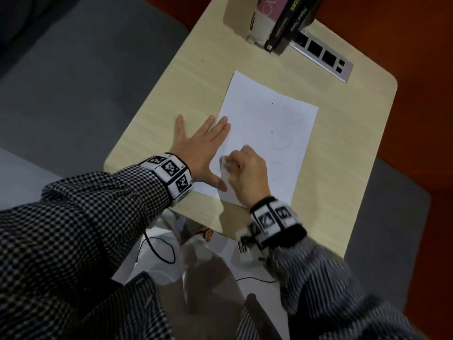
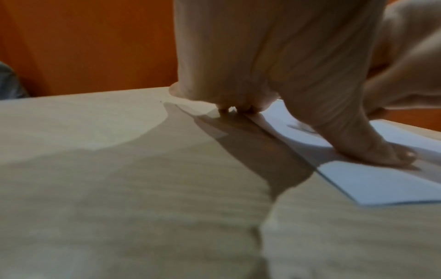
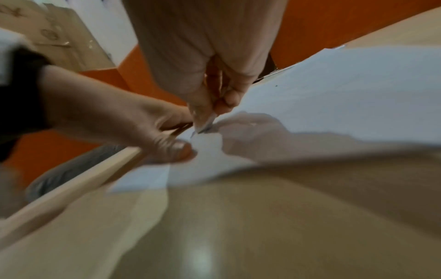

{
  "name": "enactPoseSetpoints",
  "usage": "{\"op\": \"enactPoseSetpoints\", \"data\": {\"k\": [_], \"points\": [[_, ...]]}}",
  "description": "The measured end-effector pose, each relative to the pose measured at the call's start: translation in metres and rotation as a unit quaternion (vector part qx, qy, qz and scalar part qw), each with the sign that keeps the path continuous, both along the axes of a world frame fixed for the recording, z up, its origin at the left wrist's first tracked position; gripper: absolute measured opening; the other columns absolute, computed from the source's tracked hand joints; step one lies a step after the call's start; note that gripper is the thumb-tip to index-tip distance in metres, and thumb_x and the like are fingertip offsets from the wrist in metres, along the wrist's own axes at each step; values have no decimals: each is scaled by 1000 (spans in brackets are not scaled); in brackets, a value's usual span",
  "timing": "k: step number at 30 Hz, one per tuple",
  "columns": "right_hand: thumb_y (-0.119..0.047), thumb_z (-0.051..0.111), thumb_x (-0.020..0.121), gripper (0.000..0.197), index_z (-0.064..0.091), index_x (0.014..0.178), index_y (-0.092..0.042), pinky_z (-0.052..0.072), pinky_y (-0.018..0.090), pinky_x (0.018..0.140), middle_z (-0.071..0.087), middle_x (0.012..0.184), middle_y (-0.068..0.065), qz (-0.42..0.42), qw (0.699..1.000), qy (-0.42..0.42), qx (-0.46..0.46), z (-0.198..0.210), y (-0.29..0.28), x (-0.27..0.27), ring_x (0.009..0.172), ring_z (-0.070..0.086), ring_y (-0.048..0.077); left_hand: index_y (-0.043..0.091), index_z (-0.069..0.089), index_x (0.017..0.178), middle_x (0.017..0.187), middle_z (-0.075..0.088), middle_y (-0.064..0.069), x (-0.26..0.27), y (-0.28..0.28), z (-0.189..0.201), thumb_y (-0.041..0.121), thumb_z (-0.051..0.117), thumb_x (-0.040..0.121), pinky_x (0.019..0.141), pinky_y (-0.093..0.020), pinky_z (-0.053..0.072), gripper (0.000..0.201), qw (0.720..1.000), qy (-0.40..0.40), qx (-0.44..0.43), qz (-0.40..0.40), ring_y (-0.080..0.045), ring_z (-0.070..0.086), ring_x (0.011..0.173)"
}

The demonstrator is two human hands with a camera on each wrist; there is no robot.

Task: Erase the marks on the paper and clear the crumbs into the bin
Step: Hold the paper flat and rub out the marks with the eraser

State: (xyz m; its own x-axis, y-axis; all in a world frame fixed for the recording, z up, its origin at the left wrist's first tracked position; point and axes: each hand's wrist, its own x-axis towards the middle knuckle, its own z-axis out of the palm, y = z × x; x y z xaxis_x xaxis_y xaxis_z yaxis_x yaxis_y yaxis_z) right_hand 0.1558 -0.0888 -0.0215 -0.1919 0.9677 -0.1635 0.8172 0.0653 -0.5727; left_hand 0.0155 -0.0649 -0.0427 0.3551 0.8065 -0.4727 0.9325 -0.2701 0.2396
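Right hand pinches eraser; paper long axis runs away.

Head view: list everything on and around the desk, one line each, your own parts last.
desk: one, pale wood, centre.
paper: one white sheet, faint pencil marks, lying on the desk.
books: a few, pink-white and black, at the desk's far edge.
socket strip: one, silver, far edge beside the books.
bin: one, grey, beside the desk, seen from the right wrist.
cable: one, black, on the floor below.
eraser: one, white, blurred, in the right hand's grip.
left hand: flat, fingers spread, pressing the paper's left edge.
right hand: fingers curled round the eraser, on the paper.
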Motion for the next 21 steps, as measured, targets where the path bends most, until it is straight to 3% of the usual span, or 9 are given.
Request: {"op": "enactPoseSetpoints", "data": {"k": [3, 8, 10, 13, 17, 21], "points": [[-4, 55, 82, 12, 62, 74, 2, 36, 30, 59, 56, 81, 20, -39, 999, 0, -5, -3, 38, -10, 72, 55, 33, 22, -20, 150, 158, -27, 8, 0, -1, -1, 88, 57, 56, 103, -75, -6, 138, 1000, 2, 1, 4, -14, -21, 146], [-14, 50, 80, 24, 57, 69, 6, 36, 36, 55, 53, 77, 23, -2, 1000, -1, -10, 4, -5, -7, 65, 52, 32, 23, -22, 150, 157, -28, 9, 0, 0, -3, 87, 58, 56, 103, -75, -4, 139, 1000, 7, 1, 5, -14, -22, 146], [-9, 52, 84, 20, 61, 74, 6, 37, 35, 58, 54, 81, 23, -7, 1000, -18, -20, 1, 13, -7, 71, 55, 35, 24, -21, 150, 157, -28, 10, -1, 0, -2, 87, 58, 56, 102, -75, -5, 139, 1000, 4, -1, 4, -14, -23, 146], [-6, 52, 85, 15, 61, 77, 3, 36, 31, 59, 55, 85, 21, -38, 999, -28, -4, -4, 35, -10, 75, 55, 35, 25, -21, 150, 157, -28, 11, 0, 0, -1, 86, 59, 55, 102, -75, -6, 139, 1000, -6, -7, 10, -13, -23, 145], [-13, 51, 73, 17, 58, 66, 0, 25, 27, 47, 48, 70, 15, 37, 999, -16, 2, 3, -7, -4, 56, 49, 28, 24, -21, 150, 157, -29, 11, 0, 0, -3, 83, 61, 58, 103, -75, -4, 137, 1000, -3, -6, 11, -13, -23, 145], [-2, 54, 79, 14, 59, 67, 1, 23, 26, 55, 46, 71, 14, 6, 999, -36, -3, -5, 35, -7, 64, 52, 33, 25, -19, 150, 157, -27, 12, 0, 0, -2, 84, 63, 55, 103, -74, -7, 139, 999, -23, -12, 23, -12, -23, 145]]}}
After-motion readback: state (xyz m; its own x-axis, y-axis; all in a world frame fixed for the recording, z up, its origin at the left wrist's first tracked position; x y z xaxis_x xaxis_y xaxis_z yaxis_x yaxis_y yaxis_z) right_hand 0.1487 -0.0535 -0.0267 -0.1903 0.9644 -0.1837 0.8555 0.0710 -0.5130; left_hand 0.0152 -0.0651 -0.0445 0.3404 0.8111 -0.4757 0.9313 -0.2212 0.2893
